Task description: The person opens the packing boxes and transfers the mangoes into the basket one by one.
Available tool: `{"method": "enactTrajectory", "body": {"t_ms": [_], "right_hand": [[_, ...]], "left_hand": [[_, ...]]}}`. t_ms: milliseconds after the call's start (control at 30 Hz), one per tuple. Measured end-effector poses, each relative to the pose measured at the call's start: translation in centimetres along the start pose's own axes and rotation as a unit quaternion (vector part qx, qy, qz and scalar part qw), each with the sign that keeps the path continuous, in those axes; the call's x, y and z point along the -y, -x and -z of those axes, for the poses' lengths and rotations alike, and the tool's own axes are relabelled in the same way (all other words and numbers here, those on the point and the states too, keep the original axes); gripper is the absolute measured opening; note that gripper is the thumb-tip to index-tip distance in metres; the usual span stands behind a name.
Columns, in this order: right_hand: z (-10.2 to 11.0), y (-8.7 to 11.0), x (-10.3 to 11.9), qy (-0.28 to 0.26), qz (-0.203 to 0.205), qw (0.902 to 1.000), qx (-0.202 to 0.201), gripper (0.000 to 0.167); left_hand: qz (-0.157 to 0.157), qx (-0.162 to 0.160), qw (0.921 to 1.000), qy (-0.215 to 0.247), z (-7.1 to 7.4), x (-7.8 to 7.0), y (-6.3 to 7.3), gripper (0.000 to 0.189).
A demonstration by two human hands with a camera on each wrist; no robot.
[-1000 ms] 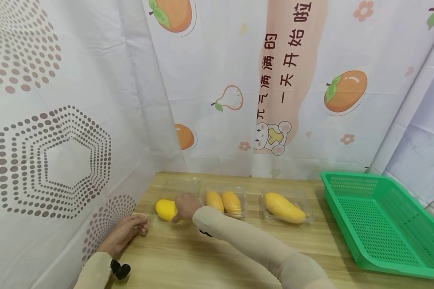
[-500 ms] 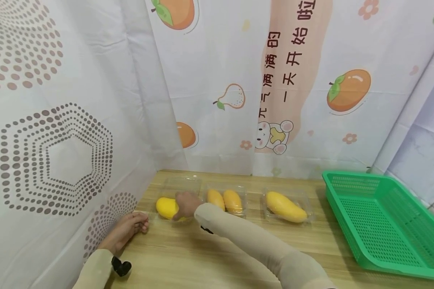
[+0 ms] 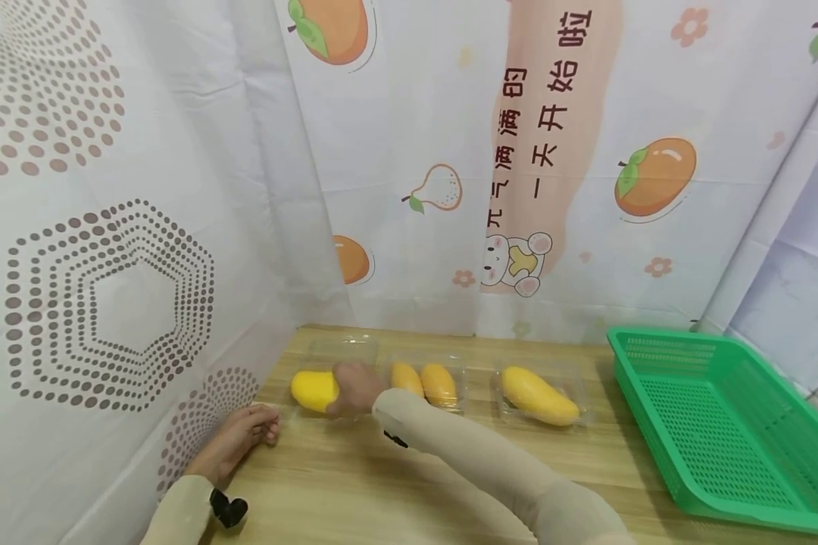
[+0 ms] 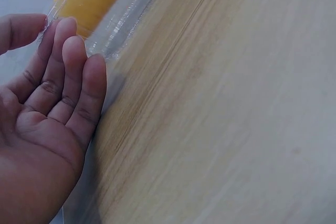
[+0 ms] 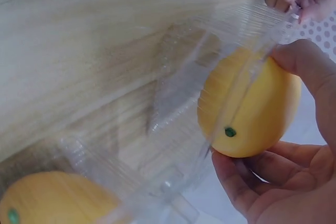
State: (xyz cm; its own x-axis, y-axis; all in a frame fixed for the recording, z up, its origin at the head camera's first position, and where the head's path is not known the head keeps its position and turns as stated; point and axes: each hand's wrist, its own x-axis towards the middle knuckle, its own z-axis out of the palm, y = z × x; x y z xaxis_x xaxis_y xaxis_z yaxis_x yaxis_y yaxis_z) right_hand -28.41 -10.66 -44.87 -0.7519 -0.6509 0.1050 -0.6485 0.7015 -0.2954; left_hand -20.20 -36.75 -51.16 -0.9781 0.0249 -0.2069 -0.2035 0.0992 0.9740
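Note:
My right hand grips a yellow mango at the left-hand clear plastic box. In the right wrist view, thumb and fingers are around the mango, its small green stem end facing the camera; part of it shows through the clear plastic. At the far left, my left hand pinches the near left edge of that box between thumb and forefinger. Its other fingers are bent loosely beside the box wall, as the left wrist view shows.
Just right of my right hand, a clear box holds two orange-yellow mangoes. Farther right, one long mango lies in another clear box. A green plastic basket stands at the right of the wooden table. Curtains enclose the left and back.
The mango has turned a little under my right hand, and its lower right end no longer shows. The right hand has shifted slightly right; the left hand has stayed in place.

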Motion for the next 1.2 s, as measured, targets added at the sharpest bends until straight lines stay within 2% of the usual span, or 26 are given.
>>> {"method": "enactTrajectory", "body": {"t_ms": [167, 333, 567, 1000, 1200], "right_hand": [[0.7, 0.1, -0.1, -0.001, 0.001, 1.0, -0.008, 0.054], [1.9, 0.7, -0.2, -0.01, 0.008, 0.9999, -0.009, 0.068], [3.4, 1.2, -1.0, -0.005, 0.022, 0.9995, -0.021, 0.068], [4.8, 2.9, -2.3, -0.043, 0.009, 0.9988, -0.021, 0.066], [5.4, 3.7, -3.5, -0.036, 0.002, 0.9989, -0.029, 0.068]], "left_hand": [[-0.008, 0.007, 0.9999, -0.011, 0.0, -0.1, 0.0, 0.03], [-0.007, 0.004, 1.0, 0.001, -0.1, 0.2, -0.1, 0.027], [-0.012, 0.007, 0.9999, 0.002, -0.2, 0.0, 0.1, 0.025], [0.005, -0.021, 0.9997, 0.01, -0.5, -0.1, 0.6, 0.023], [0.007, -0.026, 0.9996, 0.006, -0.7, -0.4, 0.3, 0.023]]}}
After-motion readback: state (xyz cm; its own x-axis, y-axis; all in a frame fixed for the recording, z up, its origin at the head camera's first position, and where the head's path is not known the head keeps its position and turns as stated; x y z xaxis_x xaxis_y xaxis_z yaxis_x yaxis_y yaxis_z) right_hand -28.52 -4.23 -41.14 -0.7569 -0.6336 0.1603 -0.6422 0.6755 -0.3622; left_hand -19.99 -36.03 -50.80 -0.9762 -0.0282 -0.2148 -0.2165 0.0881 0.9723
